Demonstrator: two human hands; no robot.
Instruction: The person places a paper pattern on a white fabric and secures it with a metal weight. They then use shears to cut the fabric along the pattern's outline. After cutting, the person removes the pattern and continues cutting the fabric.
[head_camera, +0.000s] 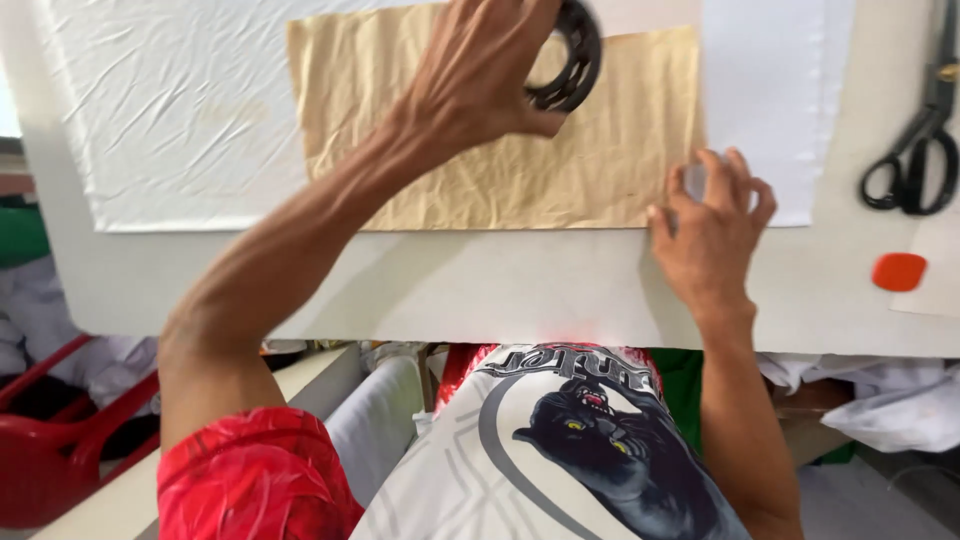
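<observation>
Left hand (480, 70) grip clamps black bearing ring (572, 58) over tan paper pattern (500, 150); right hand (712, 232) fingers spread (flat) on its corner, bench (480, 290) beneath.

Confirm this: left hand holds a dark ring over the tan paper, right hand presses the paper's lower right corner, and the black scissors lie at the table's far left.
Not quite. The head view shows the black scissors at the table's far right, not left. The left hand does hold the dark ring over the tan paper, and the right hand presses its lower right corner.
</observation>
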